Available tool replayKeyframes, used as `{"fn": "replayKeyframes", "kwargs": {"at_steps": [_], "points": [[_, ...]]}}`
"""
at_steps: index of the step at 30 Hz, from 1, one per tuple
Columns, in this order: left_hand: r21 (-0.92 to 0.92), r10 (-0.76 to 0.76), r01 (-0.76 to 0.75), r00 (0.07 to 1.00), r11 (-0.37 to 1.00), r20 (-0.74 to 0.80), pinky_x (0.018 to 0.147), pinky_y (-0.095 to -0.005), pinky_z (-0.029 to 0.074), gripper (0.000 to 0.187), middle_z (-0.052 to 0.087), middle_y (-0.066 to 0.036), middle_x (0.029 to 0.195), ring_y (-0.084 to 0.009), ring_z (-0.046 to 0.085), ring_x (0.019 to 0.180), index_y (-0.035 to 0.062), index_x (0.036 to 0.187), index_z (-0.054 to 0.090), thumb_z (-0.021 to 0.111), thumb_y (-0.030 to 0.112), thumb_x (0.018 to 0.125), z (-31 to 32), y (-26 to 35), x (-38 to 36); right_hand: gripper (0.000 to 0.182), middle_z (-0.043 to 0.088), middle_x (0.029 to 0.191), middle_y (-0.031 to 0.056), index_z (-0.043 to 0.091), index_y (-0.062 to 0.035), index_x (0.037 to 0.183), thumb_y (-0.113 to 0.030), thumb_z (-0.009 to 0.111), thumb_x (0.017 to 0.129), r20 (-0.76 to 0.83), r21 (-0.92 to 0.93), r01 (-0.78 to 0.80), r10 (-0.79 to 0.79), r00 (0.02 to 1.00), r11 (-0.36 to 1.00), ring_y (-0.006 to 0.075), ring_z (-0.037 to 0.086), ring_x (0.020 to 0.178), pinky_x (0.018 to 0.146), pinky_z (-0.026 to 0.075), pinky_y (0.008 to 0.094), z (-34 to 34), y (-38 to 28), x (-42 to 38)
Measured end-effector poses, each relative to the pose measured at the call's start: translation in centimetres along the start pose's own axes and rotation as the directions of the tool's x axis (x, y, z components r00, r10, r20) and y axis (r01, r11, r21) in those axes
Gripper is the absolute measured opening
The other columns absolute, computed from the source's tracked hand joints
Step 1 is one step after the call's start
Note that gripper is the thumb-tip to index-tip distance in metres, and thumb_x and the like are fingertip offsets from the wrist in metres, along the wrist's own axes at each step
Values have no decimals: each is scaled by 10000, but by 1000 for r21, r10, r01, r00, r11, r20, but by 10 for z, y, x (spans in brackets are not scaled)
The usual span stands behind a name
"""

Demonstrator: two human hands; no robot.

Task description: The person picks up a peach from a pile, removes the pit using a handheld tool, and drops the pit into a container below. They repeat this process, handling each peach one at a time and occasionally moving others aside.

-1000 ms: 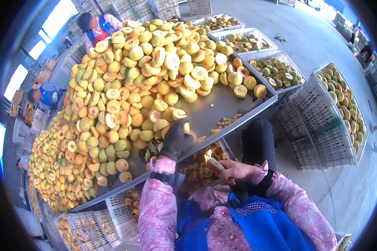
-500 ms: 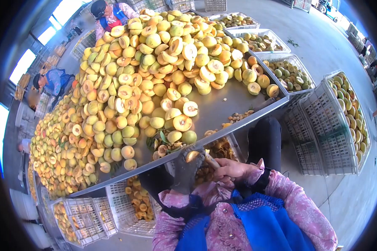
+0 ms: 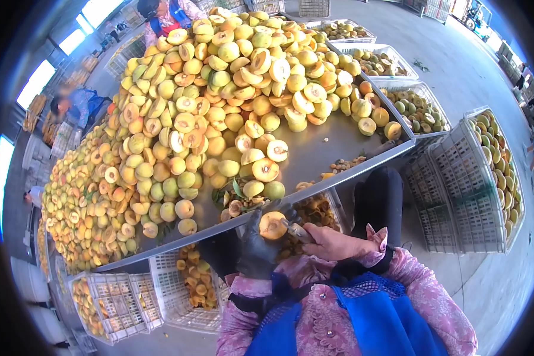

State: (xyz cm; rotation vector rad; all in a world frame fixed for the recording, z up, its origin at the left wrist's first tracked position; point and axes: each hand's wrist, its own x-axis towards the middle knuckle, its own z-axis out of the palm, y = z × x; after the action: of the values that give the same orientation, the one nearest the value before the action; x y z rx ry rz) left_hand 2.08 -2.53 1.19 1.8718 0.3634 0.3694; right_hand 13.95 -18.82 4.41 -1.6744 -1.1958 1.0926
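Observation:
In a dark glove, my left hand holds a peach half just below the near rim of the metal table. Its cut face is turned up toward me. My bare right hand is closed around a short hand tool with a thick handle and a metal tip. That tip touches or nearly touches the right edge of the fruit; exact contact is hard to make out. Behind my hands, a large heap of halved peaches covers much of the tabletop.
Peach pits lie along the near rim. Beneath it stand crates of cut fruit, one white crate at left. Stacked crates of fruit rise at right. Two people are across the heap.
The peach half has turned so its cut face shows fully. The tool has tipped lower, its tip now at the fruit's edge. The whole view has shifted slightly.

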Motion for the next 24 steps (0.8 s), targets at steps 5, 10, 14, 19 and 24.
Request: {"fn": "replayKeyframes", "kwargs": {"at_steps": [5,10,14,19,24], "points": [[-957,-288,175,952,233,104,916,-365,444,433,541,-152,1173,-244,546,1052,-25,1238,431,339,308,976,9,16,4,261,572,786,292,392,55,960,-136,521,837,-38,-125,-34,29,999,992,441,580,777,651,456,481,8,-7,2],[-948,-353,172,933,266,70,892,-335,455,402,540,-132,1152,-222,541,1039,-10,1238,435,343,283,979,15,5,4,270,569,722,297,370,74,962,-125,506,840,-93,-145,4,-18,996,989,453,580,718,609,455,494,15,-3,7],[-496,-92,-10,979,868,-181,857,-313,469,344,543,-121,1115,-207,549,994,-20,1217,462,382,198,962,19,4,-5,244,563,688,295,367,69,942,-120,492,850,-122,-180,-80,58,991,980,453,579,684,586,451,495,22,-6,12],[-369,-52,-61,956,927,-287,928,-393,456,353,525,-161,1156,-268,541,1058,-51,1208,450,387,182,951,26,15,6,212,564,682,280,368,57,932,-111,473,859,-146,-174,-108,82,986,979,444,579,668,556,445,481,30,0,18],[-534,-98,-92,943,841,-317,971,-416,432,367,492,-182,1193,-285,516,1100,-64,1224,421,396,174,946,34,3,8,193,553,692,277,363,60,904,-71,482,826,-141,-115,-115,98,985,987,430,584,686,545,446,466,30,-1,21]]}}
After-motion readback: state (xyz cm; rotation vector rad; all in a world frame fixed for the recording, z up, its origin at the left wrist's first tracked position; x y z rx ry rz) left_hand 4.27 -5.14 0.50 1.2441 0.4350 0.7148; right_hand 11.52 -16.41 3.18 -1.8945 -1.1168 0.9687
